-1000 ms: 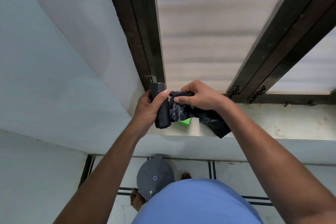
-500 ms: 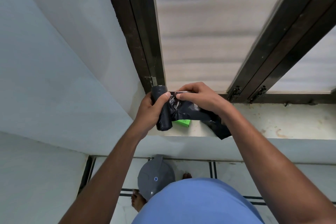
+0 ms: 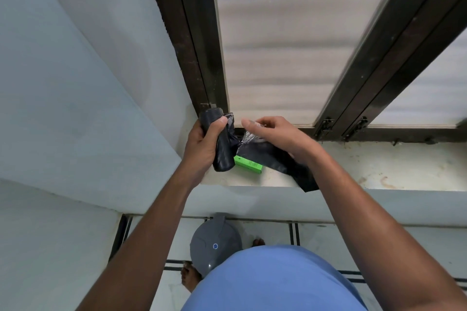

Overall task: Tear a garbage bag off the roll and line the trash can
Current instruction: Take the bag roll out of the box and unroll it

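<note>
My left hand (image 3: 202, 145) grips a black roll of garbage bags (image 3: 222, 151) upright above the window sill, thumb pressed on its top. My right hand (image 3: 278, 136) pinches the upper edge of a black garbage bag (image 3: 275, 161), which hangs folded to the lower right under my wrist. A gap shows between the bag's top edge and the roll; lower down they still seem joined. On the floor below, a grey trash can (image 3: 214, 245) with its lid shut stands against the wall, partly behind my blue shirt.
A green box (image 3: 249, 164) lies on the stained sill (image 3: 379, 169) just behind the roll. A dark window frame (image 3: 199, 58) with frosted panes rises behind. A pale wall stands close on the left. My bare foot (image 3: 189, 278) rests on the tiled floor beside the can.
My right hand has pulled rightward, away from the roll, opening a gap at the bag's top edge. The left hand keeps the roll in place.
</note>
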